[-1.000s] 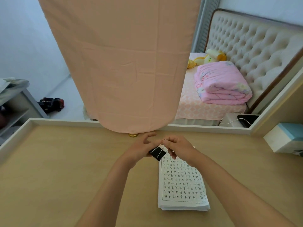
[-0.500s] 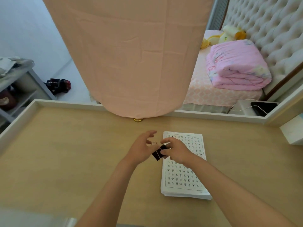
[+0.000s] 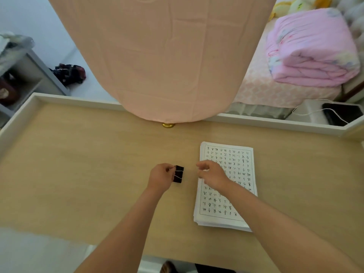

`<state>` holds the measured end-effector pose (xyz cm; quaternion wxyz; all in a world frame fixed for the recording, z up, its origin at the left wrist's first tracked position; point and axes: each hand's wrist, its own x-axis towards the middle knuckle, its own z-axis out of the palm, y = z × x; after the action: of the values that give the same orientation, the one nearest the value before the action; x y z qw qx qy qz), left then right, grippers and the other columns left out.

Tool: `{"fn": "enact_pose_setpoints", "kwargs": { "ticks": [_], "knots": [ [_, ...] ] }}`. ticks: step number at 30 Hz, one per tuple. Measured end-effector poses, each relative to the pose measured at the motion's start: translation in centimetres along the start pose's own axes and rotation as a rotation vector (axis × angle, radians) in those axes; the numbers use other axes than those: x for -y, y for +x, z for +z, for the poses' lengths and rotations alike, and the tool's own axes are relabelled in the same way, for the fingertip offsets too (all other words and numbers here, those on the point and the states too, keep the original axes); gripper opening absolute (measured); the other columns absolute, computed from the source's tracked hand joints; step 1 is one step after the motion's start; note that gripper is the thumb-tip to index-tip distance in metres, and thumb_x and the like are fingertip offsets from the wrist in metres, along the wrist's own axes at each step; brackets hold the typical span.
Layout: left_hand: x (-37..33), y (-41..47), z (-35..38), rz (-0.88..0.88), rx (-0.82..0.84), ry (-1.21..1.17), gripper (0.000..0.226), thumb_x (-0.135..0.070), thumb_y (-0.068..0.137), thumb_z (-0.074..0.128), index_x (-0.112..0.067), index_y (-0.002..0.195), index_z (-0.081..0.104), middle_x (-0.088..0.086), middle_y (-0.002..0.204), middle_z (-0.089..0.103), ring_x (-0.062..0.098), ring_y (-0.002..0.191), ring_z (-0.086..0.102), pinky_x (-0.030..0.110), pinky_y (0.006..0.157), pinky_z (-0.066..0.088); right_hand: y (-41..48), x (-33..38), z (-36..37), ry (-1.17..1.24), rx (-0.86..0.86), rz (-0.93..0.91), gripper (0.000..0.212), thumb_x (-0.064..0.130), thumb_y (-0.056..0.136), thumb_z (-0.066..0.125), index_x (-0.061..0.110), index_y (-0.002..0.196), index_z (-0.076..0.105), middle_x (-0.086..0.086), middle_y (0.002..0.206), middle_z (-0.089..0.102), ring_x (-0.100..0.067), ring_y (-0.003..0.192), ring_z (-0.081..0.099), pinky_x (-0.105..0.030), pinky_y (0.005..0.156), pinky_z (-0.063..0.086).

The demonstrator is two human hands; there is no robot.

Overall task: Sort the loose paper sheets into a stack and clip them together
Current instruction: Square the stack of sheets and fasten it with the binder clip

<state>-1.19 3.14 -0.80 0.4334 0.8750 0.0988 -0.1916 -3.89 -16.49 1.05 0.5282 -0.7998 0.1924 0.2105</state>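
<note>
A squared stack of white sheets [image 3: 226, 211] printed with handwritten characters lies on the wooden desk [image 3: 78, 174], right of centre. My left hand [image 3: 160, 177] pinches the wire handles of a black binder clip [image 3: 178, 174], held just left of the stack and apart from it. My right hand [image 3: 211, 174] hovers over the stack's left edge with its fingers loosely curled and nothing in them.
A peach cloth [image 3: 161, 56] hangs over the desk's far edge, with a small brass knob [image 3: 168, 125] beneath it. A white raised rim [image 3: 275, 123] borders the desk. Beyond are a bed with a folded pink quilt [image 3: 311, 50] and a grey shelf [image 3: 23, 75].
Both hands held the clip together above the stack; now my left hand alone holds it, moved left off the paper, and my right hand has let go. The view has tilted downward.
</note>
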Motion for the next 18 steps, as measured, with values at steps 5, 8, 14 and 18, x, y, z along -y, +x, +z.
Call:
{"fn": "enact_pose_setpoints", "kwargs": {
  "ticks": [5,8,14,18],
  "knots": [
    [-0.1,1.4,1.8,-0.039,-0.093,0.121,0.025,-0.020,0.098,0.055,-0.013,0.119,0.066,0.007,0.110,0.070,0.022,0.097,0.065,0.029,0.074,0.048,0.0,-2.6,-5.3,0.005,-0.182,0.041,0.026,0.009,0.098,0.051,0.021,0.117,0.064,0.006,0.115,0.062,-0.015,0.083,0.064,-0.020,0.054,0.046],
    [-1.5,1.5,2.9,0.068,-0.221,0.383,0.043,-0.020,0.090,0.066,-0.017,0.132,0.057,0.007,0.132,0.056,0.027,0.121,0.048,0.037,0.092,0.047,0.1,-4.4,-8.3,-0.061,-0.299,0.072,0.028,0.009,0.097,0.048,0.025,0.116,0.062,0.006,0.119,0.060,-0.010,0.071,0.058,-0.021,0.054,0.043],
    [-6.1,0.8,7.0,0.366,-0.073,0.300,0.046,-0.015,0.090,0.063,-0.015,0.135,0.053,0.002,0.134,0.051,0.022,0.122,0.046,0.031,0.097,0.041,0.8,-7.0,-10.8,-0.242,-0.467,0.268,0.051,0.007,0.088,0.052,0.020,0.137,0.047,-0.011,0.135,0.044,-0.025,0.110,0.054,-0.031,0.075,0.054],
    [-6.1,1.0,9.9,0.090,0.160,0.265,0.067,-0.029,0.088,0.068,-0.010,0.144,0.034,0.008,0.134,0.044,0.027,0.123,0.048,0.042,0.102,0.046,1.2,-8.3,-10.4,-0.155,-0.432,0.482,0.052,0.012,0.086,0.053,0.014,0.138,0.047,-0.009,0.128,0.055,-0.026,0.105,0.059,-0.036,0.076,0.057]
  ]
}}
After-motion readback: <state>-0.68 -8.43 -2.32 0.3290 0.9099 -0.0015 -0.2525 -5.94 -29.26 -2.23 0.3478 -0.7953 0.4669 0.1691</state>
